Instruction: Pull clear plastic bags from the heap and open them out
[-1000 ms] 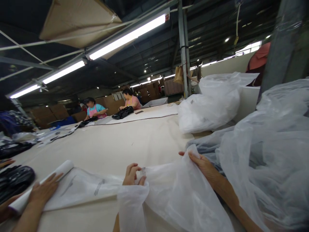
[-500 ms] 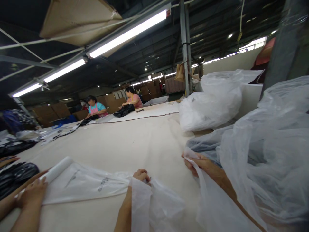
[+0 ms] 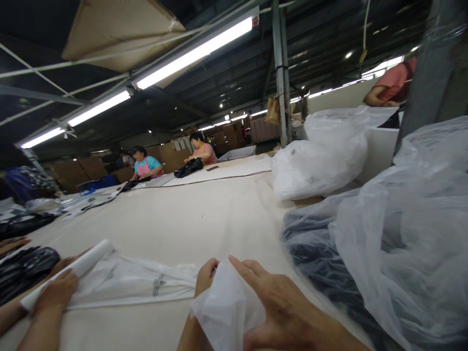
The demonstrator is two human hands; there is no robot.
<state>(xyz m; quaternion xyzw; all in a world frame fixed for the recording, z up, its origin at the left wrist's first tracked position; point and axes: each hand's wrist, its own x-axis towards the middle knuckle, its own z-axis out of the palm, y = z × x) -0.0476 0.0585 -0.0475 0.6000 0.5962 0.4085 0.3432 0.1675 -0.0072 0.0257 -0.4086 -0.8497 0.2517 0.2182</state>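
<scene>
1. We see our left hand (image 3: 206,277) at the lower middle of the view, fingers curled shut on the edge of a thin clear plastic bag (image 3: 226,307).
2. Our right hand (image 3: 278,302) lies just beside it, fingers spread and flat against the same bag, pressing on it rather than gripping.
3. The bag sits bunched between the two hands, low on the cream worktop (image 3: 190,219) and close to us.
4. To the left, a co-worker's hand (image 3: 54,292) rests on a white roll (image 3: 73,268) with a flat printed bag (image 3: 135,282) drawn out from it towards our left hand.
5. On the right, a large heap of clear plastic (image 3: 402,234) covers dark cloth (image 3: 314,243).
6. Further off a white filled sack (image 3: 318,161) stands on the worktop, and two people (image 3: 146,165) work at the far end.
</scene>
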